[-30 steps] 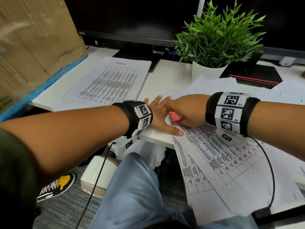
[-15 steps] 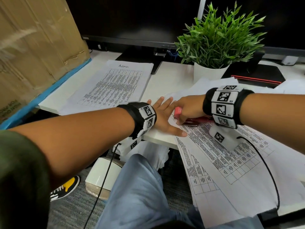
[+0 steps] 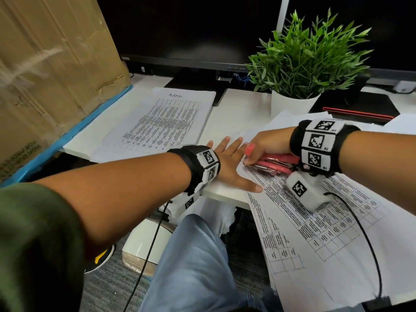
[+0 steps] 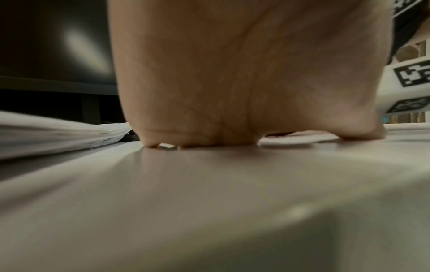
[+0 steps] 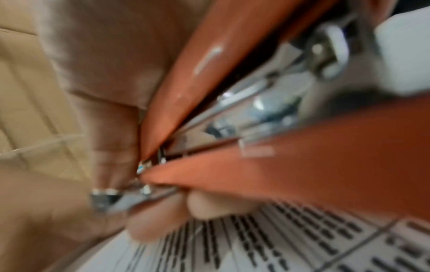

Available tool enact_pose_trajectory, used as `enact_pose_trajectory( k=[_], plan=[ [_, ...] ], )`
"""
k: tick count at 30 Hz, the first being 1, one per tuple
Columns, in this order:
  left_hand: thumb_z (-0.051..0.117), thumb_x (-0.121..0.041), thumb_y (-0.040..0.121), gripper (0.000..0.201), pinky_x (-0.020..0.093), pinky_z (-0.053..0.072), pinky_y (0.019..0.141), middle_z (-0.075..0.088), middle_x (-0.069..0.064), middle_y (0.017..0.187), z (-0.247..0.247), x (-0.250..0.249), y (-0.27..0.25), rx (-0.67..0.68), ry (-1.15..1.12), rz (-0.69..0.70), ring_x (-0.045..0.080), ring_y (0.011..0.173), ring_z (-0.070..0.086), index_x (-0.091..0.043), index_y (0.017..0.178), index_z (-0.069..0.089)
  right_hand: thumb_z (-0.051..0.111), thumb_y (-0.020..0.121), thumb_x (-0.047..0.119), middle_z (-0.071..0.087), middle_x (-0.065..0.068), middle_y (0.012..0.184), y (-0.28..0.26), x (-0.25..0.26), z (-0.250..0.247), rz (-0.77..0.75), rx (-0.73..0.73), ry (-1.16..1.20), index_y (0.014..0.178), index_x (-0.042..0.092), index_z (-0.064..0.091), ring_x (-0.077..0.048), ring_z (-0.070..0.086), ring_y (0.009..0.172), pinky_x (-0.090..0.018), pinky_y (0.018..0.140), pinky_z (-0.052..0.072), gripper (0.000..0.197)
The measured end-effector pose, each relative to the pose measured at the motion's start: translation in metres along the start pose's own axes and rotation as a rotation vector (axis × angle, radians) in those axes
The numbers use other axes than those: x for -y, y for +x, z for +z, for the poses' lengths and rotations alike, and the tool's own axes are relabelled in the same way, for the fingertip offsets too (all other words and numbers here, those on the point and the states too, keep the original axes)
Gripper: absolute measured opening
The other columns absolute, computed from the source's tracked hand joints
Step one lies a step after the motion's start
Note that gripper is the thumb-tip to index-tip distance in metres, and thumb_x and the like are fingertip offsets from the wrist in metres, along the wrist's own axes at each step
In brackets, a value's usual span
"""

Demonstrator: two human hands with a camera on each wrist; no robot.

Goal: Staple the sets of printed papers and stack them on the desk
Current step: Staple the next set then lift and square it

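Observation:
My right hand (image 3: 262,149) grips a red stapler (image 3: 276,164) over the top left corner of a printed set of papers (image 3: 319,217) that hangs past the desk's front edge. In the right wrist view the stapler (image 5: 267,128) is blurred, its metal nose just above the printed sheet (image 5: 291,244). My left hand (image 3: 229,161) lies flat with straight fingers on the desk and the papers' edge, just left of the stapler; its palm (image 4: 244,82) presses the white surface. A stack headed "Admin" (image 3: 166,122) lies at the back left.
A potted green plant (image 3: 304,64) stands behind my hands, with dark monitors (image 3: 191,25) at the back. A cardboard box (image 3: 49,64) leans at the left. More loose sheets (image 3: 400,124) lie at the right. The desk edge (image 3: 225,194) is by my left wrist.
My right hand has tipped up and back, and the stapler's red body now shows under it, lifted from the paper corner. The left hand has stayed flat.

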State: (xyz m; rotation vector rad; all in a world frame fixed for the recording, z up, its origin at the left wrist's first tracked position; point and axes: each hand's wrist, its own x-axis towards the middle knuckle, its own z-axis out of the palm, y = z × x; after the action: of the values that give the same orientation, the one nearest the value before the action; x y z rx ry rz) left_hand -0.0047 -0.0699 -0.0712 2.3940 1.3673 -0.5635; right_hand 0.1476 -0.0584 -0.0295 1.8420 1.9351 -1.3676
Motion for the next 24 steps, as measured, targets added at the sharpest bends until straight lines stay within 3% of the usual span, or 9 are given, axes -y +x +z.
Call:
enact_pose_trajectory(
  k=[2,4,6,8,10,12,16,20,24],
  plan=[
    [0.045,-0.092,0.065,0.124,0.054,-0.015,0.117,-0.031,-0.010,0.157,0.001,0.002,-0.001,-0.017,-0.038,0.025,0.018,0.144,-0.032,-0.032,0.150,-0.023,0.074,0.076,0.029,0.069,-0.026,0.098,-0.001,0.002,0.006,-0.056,-0.072,-0.074,0.102,-0.001,0.066,-0.040,0.065,0.077,-0.049,0.079,0.054,0.039],
    [0.053,-0.078,0.076,0.114,0.052,-0.012,0.118,-0.023,-0.005,0.161,-0.005,0.005,-0.006,-0.036,-0.125,0.041,0.020,0.147,-0.025,-0.028,0.154,-0.012,0.071,0.082,0.029,0.070,-0.014,0.091,-0.003,-0.001,0.007,-0.095,-0.153,-0.166,0.092,0.008,0.065,-0.028,0.064,0.076,-0.041,0.078,0.053,0.024],
    [0.063,-0.048,0.088,0.087,0.043,0.010,0.121,0.003,0.005,0.164,-0.015,0.008,-0.015,-0.125,-0.326,0.042,0.023,0.151,0.004,-0.017,0.155,0.017,0.069,0.084,0.034,0.067,-0.008,0.094,-0.008,-0.003,0.007,-0.144,-0.269,-0.269,0.094,0.010,0.064,-0.025,0.063,0.084,-0.037,0.081,0.050,0.027],
    [0.061,-0.018,0.091,0.048,0.028,0.038,0.104,0.047,0.008,0.146,-0.023,0.014,-0.025,-0.324,-0.586,0.015,0.023,0.129,0.047,-0.010,0.138,0.052,0.069,0.083,0.040,0.063,-0.003,0.096,-0.015,-0.002,0.006,-0.199,-0.381,-0.333,0.098,0.012,0.061,-0.024,0.060,0.090,-0.034,0.081,0.049,0.033],
    [0.054,-0.004,0.092,0.026,0.023,0.051,0.082,0.068,0.009,0.109,-0.026,0.018,-0.038,-0.481,-0.859,-0.039,0.017,0.090,0.065,-0.004,0.114,0.069,0.068,0.083,0.046,0.058,0.002,0.092,-0.024,0.003,0.005,-0.252,-0.454,-0.379,0.097,0.016,0.058,-0.019,0.056,0.087,-0.029,0.075,0.043,0.035],
    [0.052,0.000,0.095,0.018,0.023,0.057,0.067,0.068,0.014,0.086,-0.022,0.015,-0.053,-0.443,-1.216,-0.064,0.016,0.066,0.065,0.005,0.100,0.068,0.067,0.082,0.050,0.057,0.005,0.087,-0.033,0.010,0.005,-0.317,-0.495,-0.384,0.093,0.018,0.057,-0.013,0.054,0.078,-0.028,0.067,0.041,0.036],
    [0.050,-0.008,0.099,0.021,0.027,0.059,0.067,0.068,0.019,0.078,-0.008,0.004,-0.077,-0.252,-1.753,-0.032,0.019,0.064,0.069,0.003,0.087,0.064,0.068,0.082,0.049,0.052,0.011,0.080,-0.042,0.029,0.013,-0.431,-0.511,-0.422,0.091,0.019,0.056,-0.009,0.049,0.072,-0.019,0.059,0.036,0.033],
    [0.052,-0.006,0.098,0.020,0.023,0.058,0.066,0.066,0.011,0.068,0.010,0.006,-0.084,-0.255,-1.951,-0.090,0.015,0.061,0.065,-0.001,0.081,0.063,0.068,0.083,0.047,0.051,0.012,0.080,-0.041,0.039,0.027,-0.495,-0.500,-0.482,0.093,0.022,0.053,-0.006,0.048,0.071,-0.016,0.057,0.035,0.031],
    [0.056,-0.004,0.095,0.016,0.016,0.054,0.055,0.065,0.007,0.066,0.022,0.017,-0.092,-0.293,-1.922,-0.128,0.010,0.057,0.061,0.000,0.082,0.064,0.067,0.082,0.053,0.057,0.006,0.085,-0.033,0.044,0.036,-0.521,-0.472,-0.537,0.096,0.022,0.050,-0.007,0.051,0.073,-0.022,0.059,0.038,0.038]
  ],
)
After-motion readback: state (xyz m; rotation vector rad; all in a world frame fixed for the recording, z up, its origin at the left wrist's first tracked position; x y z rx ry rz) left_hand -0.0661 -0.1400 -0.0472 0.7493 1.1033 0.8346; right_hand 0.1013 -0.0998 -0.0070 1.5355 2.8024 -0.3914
